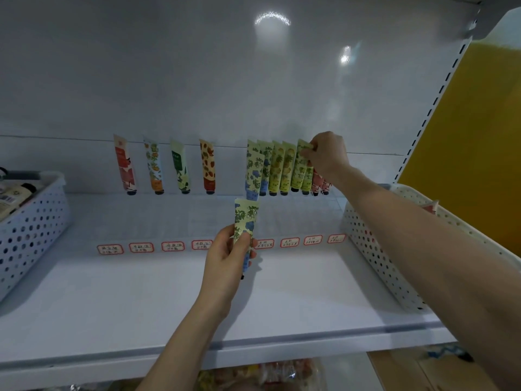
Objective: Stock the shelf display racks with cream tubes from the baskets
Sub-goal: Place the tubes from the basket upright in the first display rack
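My left hand (pixel 227 256) grips a cream tube with a blue flower print (pixel 245 218), held upright above the middle of the shelf. My right hand (pixel 327 155) pinches the top of a green-print tube (pixel 300 167) that stands among several tubes (pixel 277 170) leaning against the back wall. Further left stand a red tube (pixel 125 163), an orange-print tube (pixel 153 165), a green and white tube (pixel 180 165) and a brown-spotted tube (pixel 208 165), each apart from the others.
A white perforated basket (pixel 375 249) sits at the right end of the shelf (pixel 141 292), under my right forearm. A pale blue perforated basket (pixel 31 221) with bottles stands at the left. Red-bordered labels (pixel 173 246) run across the shelf. A lower shelf holds packets.
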The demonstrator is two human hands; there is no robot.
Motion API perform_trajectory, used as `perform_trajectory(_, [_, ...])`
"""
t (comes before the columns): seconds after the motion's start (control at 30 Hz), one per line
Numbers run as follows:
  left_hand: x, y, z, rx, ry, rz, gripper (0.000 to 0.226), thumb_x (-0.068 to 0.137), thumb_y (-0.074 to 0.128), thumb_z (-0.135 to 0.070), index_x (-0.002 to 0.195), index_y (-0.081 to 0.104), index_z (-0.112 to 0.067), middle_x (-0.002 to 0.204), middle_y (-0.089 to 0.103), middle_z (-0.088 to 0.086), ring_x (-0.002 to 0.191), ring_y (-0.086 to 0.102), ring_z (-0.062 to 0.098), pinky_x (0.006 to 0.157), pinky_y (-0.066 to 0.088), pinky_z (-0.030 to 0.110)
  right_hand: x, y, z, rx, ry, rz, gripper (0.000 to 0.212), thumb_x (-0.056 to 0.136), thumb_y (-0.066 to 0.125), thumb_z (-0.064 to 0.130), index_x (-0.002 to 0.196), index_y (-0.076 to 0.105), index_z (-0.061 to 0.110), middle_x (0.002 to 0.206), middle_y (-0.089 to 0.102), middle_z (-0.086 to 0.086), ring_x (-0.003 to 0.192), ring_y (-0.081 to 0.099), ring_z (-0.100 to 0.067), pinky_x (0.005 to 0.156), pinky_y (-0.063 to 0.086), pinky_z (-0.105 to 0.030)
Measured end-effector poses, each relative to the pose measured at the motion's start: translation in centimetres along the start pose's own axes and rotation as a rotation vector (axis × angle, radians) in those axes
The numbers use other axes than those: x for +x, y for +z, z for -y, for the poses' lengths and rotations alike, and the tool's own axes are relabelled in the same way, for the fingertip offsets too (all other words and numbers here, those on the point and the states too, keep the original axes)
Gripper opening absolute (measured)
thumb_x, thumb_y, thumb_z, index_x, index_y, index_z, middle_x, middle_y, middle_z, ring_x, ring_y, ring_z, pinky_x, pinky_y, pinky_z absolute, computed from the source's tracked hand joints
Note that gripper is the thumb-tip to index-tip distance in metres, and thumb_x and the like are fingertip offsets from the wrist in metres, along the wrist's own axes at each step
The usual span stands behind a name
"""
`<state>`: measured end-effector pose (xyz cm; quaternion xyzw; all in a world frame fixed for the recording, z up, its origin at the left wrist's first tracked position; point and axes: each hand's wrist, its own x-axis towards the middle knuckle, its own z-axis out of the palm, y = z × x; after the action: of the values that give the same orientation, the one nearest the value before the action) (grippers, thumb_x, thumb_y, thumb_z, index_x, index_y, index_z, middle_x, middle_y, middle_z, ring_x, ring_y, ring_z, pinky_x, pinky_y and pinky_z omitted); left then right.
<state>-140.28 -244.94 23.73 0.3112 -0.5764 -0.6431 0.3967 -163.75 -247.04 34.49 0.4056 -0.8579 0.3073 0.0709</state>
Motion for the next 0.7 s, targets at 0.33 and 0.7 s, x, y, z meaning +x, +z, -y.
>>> perform_trajectory(0.33, [0.0,-0.2,0.1,0.006,-0.016,-0.011,0.015,0.096,0.047,-0.022,0.109,0.055,-0.021,0.090,0.064,-0.001,0.068,0.059,0.004,0.050,0.043,0.010,0.0,0.0,0.8,-0.072,0.021,0.100,0.021,0.091,0.058,0.020,0.080,0.058,0.003,0.094,0.068,-0.020,0.085,0.065,-0.029,0.081,0.051,-0.041])
perform_trajectory(0.7, [0.2,0.3,0.0,0.019,-0.008,0.011,0.019,0.096,0.047,-0.022,0.112,0.055,-0.016,0.086,0.063,-0.001,0.070,0.058,0.007,0.049,0.042,0.008,0.7,1.0,0.7,-0.256,0.027,0.075,0.036,0.092,0.050,0.002,0.061,0.035,0.013,0.061,0.042,-0.004,0.055,0.040,-0.017,0.044,0.020,-0.022])
